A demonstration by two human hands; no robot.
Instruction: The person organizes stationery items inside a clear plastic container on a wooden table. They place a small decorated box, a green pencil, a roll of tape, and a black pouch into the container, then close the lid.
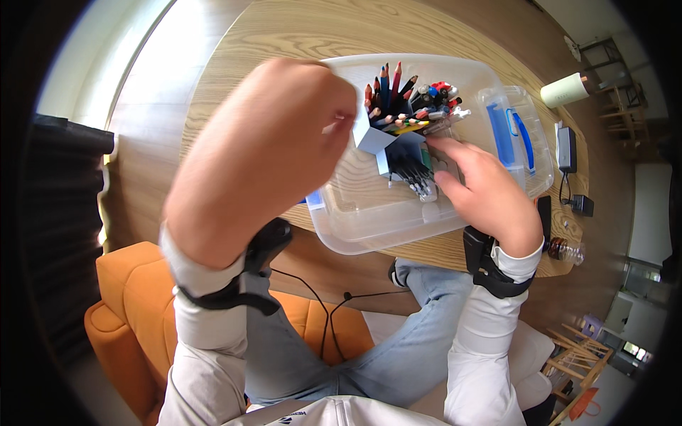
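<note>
My left hand [314, 117] is raised and blurred at the left of a clear plastic storage bin [362, 234]; its fingers curl, with a small pale bit showing between them, too blurred to identify. Inside the bin stands a light-blue pen holder [372, 139] packed with coloured pencils [384, 85] and pens [439, 98]. A lower compartment of it holds black pen refills [409, 169]. My right hand [469, 175] rests at the holder's right side, thumb and forefinger apart, the fingertips near the pens and refills. Whether it grips the holder is not plain.
A clear lid or box with a blue handle [523, 139] lies right of the bin. Farther right on the wooden table [266, 32] are a pale green bottle [563, 90], a black power adapter [582, 205] and a plastic bottle [567, 250]. An orange sofa [133, 298] is at lower left.
</note>
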